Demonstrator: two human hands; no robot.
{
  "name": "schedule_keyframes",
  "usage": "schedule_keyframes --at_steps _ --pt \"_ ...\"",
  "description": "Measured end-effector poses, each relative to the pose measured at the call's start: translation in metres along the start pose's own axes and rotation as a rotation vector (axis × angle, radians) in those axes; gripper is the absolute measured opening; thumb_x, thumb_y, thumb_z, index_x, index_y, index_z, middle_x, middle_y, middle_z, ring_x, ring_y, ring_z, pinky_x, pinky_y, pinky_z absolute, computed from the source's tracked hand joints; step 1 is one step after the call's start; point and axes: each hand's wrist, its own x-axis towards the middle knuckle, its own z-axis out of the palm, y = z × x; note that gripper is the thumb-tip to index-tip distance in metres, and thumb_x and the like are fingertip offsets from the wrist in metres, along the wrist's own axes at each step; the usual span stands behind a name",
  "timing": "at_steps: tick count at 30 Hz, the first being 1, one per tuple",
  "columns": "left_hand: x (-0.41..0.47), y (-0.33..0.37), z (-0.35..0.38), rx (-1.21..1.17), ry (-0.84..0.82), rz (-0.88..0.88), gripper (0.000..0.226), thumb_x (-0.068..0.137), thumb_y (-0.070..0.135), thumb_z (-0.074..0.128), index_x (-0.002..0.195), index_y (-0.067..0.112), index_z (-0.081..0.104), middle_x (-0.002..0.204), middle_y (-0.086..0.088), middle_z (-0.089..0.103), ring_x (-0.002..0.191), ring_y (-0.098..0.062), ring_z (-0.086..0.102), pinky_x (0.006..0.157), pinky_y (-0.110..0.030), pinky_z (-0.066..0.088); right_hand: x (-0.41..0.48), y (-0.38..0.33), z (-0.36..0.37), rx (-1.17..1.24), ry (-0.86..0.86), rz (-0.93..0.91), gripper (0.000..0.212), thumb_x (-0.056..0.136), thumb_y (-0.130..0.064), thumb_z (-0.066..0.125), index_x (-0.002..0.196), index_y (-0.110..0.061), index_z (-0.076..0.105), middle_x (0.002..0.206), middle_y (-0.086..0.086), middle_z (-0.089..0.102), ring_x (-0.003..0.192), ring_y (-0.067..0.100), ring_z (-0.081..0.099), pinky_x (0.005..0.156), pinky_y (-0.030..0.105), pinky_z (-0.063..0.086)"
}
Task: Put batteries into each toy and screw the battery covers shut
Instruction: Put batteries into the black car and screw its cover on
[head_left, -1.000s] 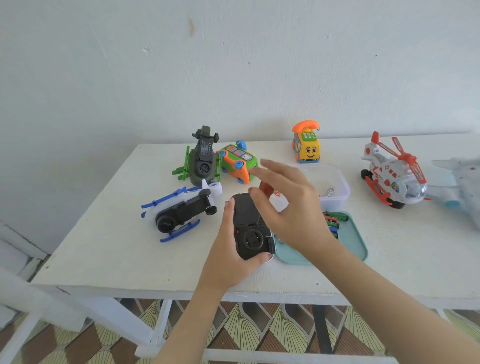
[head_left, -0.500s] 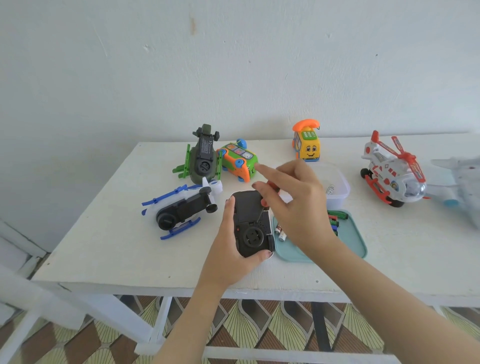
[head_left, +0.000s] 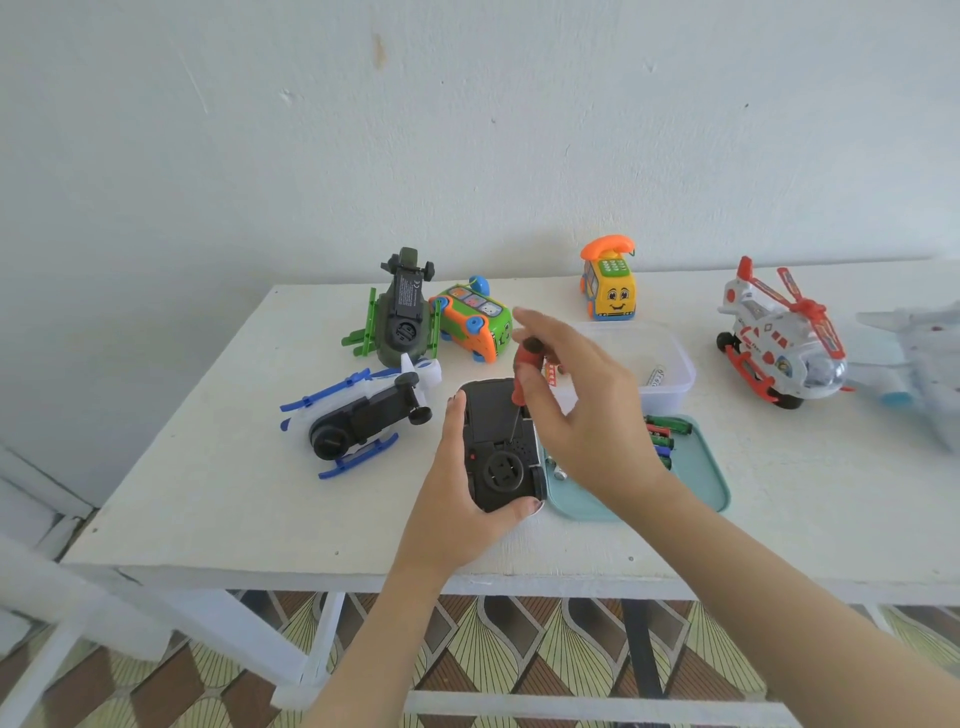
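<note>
- Black toy (head_left: 500, 451): it lies underside up near the front edge of the white table (head_left: 218, 493), just left of the teal tray (head_left: 698, 486). Its battery cover faces me.
- Left hand (head_left: 457, 512): I clasp the toy from the near side, thumb along its left flank and fingertips curled round its near right corner, so it is pinned against the tabletop.
- Right hand (head_left: 582, 410): closed on the red-handled screwdriver (head_left: 525, 371), pinched between thumb and fingers; the index finger is stretched out past the handle.
- What has changed: a second ago my right hand hovered over the toy with the red handle barely showing; now the driver stands nearly upright with its thin shaft reaching down onto the cover. I judge that the screwing step has begun; whether the tip sits in the screw head is too small to tell.
- Meaning for the task: this toy seems close to finished, once the cover screw is tight.
- Surroundings: loose batteries (head_left: 662, 436) lie in the tray, a clear plastic tub (head_left: 670, 364) stands behind it, and the green helicopter (head_left: 402, 317) and blue-and-white helicopter (head_left: 363, 415) lie overturned to the left. A yellow phone car (head_left: 613, 293) and red-and-white helicopter (head_left: 779, 338) stand upright farther back.
</note>
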Motion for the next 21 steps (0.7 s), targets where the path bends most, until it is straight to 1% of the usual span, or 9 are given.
schedule_keyframes --at_steps 1,3,4,6,8,12,15,18,21 --pt "0.000 0.000 0.000 0.002 -0.003 -0.001 0.122 0.066 0.037 0.086 0.152 0.045 0.000 0.156 0.014 0.031 0.137 0.001 0.038 0.114 -0.041 0.038 -0.001 0.000 0.000 -0.004 -0.020 0.000 0.033 0.090 -0.008 0.053 0.122 -0.007 0.059 0.093 -0.008 0.058 0.086 0.008 0.056 0.085 0.021 0.045" --pt "0.000 0.000 0.001 0.008 -0.005 -0.003 0.122 0.066 0.039 0.085 0.153 0.042 0.000 0.154 0.014 0.033 0.137 0.001 0.038 0.113 -0.041 0.039 -0.004 0.000 -0.001 -0.023 -0.011 -0.013 0.031 0.089 -0.014 0.059 0.119 -0.008 0.063 0.099 -0.006 0.059 0.093 0.006 0.054 0.088 0.018 0.043" --pt "0.000 0.000 0.001 0.009 -0.004 -0.007 0.122 0.066 0.040 0.085 0.154 0.041 0.000 0.154 0.014 0.033 0.137 0.001 0.038 0.112 -0.041 0.040 -0.005 0.000 -0.001 -0.037 0.014 -0.013 0.030 0.087 -0.021 0.064 0.115 -0.010 0.066 0.101 -0.003 0.059 0.095 0.009 0.054 0.088 0.019 0.042" --pt "0.000 0.002 0.001 0.007 0.000 -0.012 0.122 0.066 0.039 0.085 0.154 0.039 0.000 0.153 0.014 0.034 0.136 0.001 0.038 0.112 -0.041 0.040 -0.003 0.001 -0.002 -0.083 0.077 -0.020 0.029 0.083 -0.031 0.067 0.107 -0.015 0.071 0.095 0.000 0.060 0.089 0.016 0.054 0.083 0.021 0.041" --pt "-0.001 0.002 0.000 0.007 0.005 -0.007 0.122 0.066 0.040 0.085 0.153 0.042 0.000 0.154 0.015 0.034 0.135 0.002 0.040 0.112 -0.041 0.040 -0.001 0.001 -0.002 -0.119 0.106 -0.038 0.026 0.084 -0.027 0.064 0.105 -0.015 0.071 0.086 -0.002 0.063 0.083 0.019 0.055 0.081 0.023 0.042" --pt "-0.002 0.002 -0.001 0.015 0.001 -0.001 0.122 0.064 0.045 0.084 0.152 0.048 -0.001 0.155 0.014 0.034 0.134 -0.003 0.044 0.109 -0.043 0.043 -0.007 0.001 -0.006 -0.110 0.065 -0.038 0.032 0.086 -0.014 0.051 0.114 -0.008 0.065 0.084 -0.002 0.066 0.085 0.016 0.057 0.083 0.031 0.046" --pt "-0.002 0.002 -0.001 0.024 -0.001 0.002 0.121 0.064 0.045 0.083 0.152 0.046 -0.001 0.155 0.013 0.033 0.135 -0.002 0.043 0.109 -0.042 0.043 -0.010 0.003 -0.008 -0.123 0.084 -0.045 0.028 0.088 -0.023 0.058 0.112 -0.013 0.069 0.083 -0.002 0.065 0.088 0.018 0.056 0.087 0.027 0.043" --pt "-0.003 0.003 -0.001 0.021 -0.005 -0.002 0.122 0.066 0.042 0.084 0.152 0.046 -0.001 0.154 0.015 0.034 0.133 0.001 0.044 0.109 -0.039 0.043 -0.005 0.004 -0.011 -0.106 0.107 -0.012 0.027 0.086 -0.025 0.062 0.110 -0.017 0.071 0.079 0.000 0.064 0.082 0.018 0.057 0.079 0.031 0.046" --pt "-0.003 0.004 -0.001 0.022 -0.009 -0.013 0.122 0.069 0.034 0.087 0.153 0.044 -0.001 0.150 0.018 0.039 0.128 0.005 0.046 0.108 -0.034 0.044 -0.004 0.002 -0.016 -0.093 -0.013 -0.015 0.032 0.086 -0.012 0.054 0.115 -0.009 0.066 0.082 0.000 0.064 0.081 0.016 0.058 0.077 0.035 0.049"
